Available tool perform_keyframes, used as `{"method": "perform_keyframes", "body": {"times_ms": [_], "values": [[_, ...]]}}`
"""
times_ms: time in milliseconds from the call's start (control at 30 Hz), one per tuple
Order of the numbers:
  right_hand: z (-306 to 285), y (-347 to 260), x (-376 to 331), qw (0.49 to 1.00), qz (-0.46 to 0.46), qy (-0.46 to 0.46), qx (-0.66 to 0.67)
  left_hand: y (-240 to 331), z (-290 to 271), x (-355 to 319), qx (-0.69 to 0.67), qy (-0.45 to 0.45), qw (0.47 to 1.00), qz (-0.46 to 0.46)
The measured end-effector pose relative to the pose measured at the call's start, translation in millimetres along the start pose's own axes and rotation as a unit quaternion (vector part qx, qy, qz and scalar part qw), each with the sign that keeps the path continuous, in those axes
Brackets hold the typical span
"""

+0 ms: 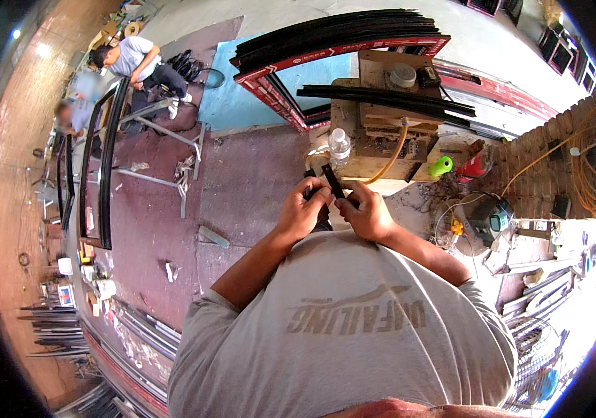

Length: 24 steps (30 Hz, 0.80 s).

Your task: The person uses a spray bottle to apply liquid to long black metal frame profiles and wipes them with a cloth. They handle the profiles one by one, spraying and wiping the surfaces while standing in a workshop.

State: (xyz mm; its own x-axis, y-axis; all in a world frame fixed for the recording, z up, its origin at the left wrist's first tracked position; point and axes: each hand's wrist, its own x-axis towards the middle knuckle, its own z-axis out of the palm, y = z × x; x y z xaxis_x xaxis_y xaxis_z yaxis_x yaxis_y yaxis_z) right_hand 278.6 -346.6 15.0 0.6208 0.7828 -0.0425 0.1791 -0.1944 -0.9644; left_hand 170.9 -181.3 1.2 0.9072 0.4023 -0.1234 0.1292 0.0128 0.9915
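Two bare hands met just in front of our grey shirt (354,299), close to the near side of the wooden worktop (345,115). We saw the right hand (368,213) clamped on a short black strip (333,180), thumb on top, the strip slanting up and leftward out of its grip toward the worktop. Our left hand (303,209) was just beside it, fingers curled in and fingertips near the strip; we could not tell whether they pinched it or some other dark piece. Just beyond the strip stood a clear bottle (340,145) with a white cap, and to its right we had a yellow hose (401,145) curving down toward the hands. Farther off, several long black bars (381,97) lay across the worktop, before a round pale container (402,74). To its right we saw a bright green object (441,166). Behind, black-and-red frames (340,45) were stacked over a blue sheet (225,104). Well apart on our left, a co-worker (134,59) bent beside a tall black frame (106,167).
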Motion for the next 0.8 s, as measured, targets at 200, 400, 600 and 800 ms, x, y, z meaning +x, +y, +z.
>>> {"method": "perform_keyframes", "body": {"times_ms": [200, 400, 600, 800], "values": [[-4.2, 8.8, 0.2, 0.990, -0.097, -0.097, -0.032, 2.8, 10.3, -0.3, 0.025, 0.017, 1.000, -0.001], [-16.6, -8.1, 16.5, 0.979, -0.197, 0.017, -0.044, -5.8, 9.2, -0.8, 0.140, -0.047, 0.989, -0.027], [-14.1, 4.1, 27.0, 0.956, -0.286, -0.054, -0.041, -8.0, 8.9, 4.4, 0.273, -0.153, 0.950, -0.003], [-29.8, 2.3, 16.2, 0.965, -0.096, -0.018, 0.244, -5.4, 6.2, 1.1, 0.173, -0.152, 0.971, -0.065]]}}
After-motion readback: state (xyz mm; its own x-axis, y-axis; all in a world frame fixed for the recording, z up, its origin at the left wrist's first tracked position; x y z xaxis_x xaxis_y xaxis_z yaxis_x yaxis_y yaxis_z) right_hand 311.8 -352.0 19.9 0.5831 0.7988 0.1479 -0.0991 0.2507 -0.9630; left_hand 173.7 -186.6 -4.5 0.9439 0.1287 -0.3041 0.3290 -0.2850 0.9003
